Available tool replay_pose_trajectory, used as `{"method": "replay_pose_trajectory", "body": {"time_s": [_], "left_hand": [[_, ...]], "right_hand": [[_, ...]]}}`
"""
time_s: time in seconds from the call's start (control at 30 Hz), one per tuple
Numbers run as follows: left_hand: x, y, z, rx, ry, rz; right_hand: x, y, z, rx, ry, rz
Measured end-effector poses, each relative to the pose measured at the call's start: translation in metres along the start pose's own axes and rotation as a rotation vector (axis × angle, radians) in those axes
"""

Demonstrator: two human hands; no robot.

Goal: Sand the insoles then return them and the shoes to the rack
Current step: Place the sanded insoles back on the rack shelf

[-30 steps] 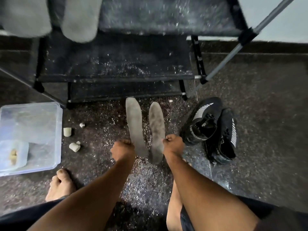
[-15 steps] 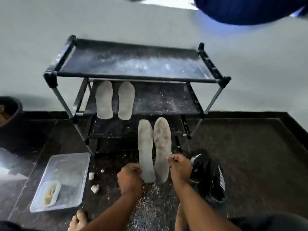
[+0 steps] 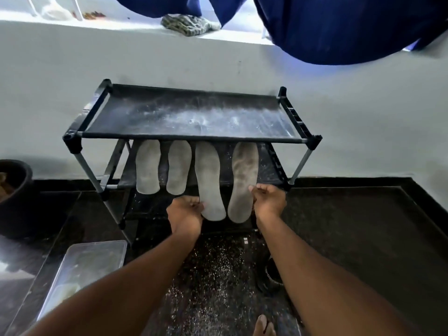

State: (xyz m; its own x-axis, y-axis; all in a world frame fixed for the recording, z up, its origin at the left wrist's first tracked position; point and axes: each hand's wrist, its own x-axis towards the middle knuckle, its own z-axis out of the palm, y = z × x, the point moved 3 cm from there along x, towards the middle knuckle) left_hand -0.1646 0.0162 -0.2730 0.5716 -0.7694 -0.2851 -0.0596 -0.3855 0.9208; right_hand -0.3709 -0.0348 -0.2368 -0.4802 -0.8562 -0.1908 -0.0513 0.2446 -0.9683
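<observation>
On the rack's (image 3: 194,138) middle shelf, four insoles lay lengthwise (toes inward); left hand (image 3: 185,214) and right hand (image 3: 269,198) each pinched one heel.

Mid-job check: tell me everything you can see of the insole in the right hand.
The right-hand insole is a long, flat, grey foam-like piece, its upper face smudged with dark patches. It points lengthwise into the rack, toe end hidden under the top shelf, heel end overhanging the middle shelf's front edge. The right hand pinches its right edge near the heel. It sits beside the left-hand insole, apart from it.
</observation>
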Motion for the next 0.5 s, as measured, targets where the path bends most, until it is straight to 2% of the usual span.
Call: {"method": "replay_pose_trajectory", "body": {"time_s": [0.2, 0.5], "left_hand": [[0.04, 0.022, 0.032, 0.003, -0.046, 0.034], [0.092, 0.055, 0.047, 0.154, 0.015, 0.049]], "right_hand": [[0.051, -0.01, 0.016, -0.069, 0.009, -0.06], [0.107, -0.014, 0.049, -0.278, -0.084, -0.143]]}}
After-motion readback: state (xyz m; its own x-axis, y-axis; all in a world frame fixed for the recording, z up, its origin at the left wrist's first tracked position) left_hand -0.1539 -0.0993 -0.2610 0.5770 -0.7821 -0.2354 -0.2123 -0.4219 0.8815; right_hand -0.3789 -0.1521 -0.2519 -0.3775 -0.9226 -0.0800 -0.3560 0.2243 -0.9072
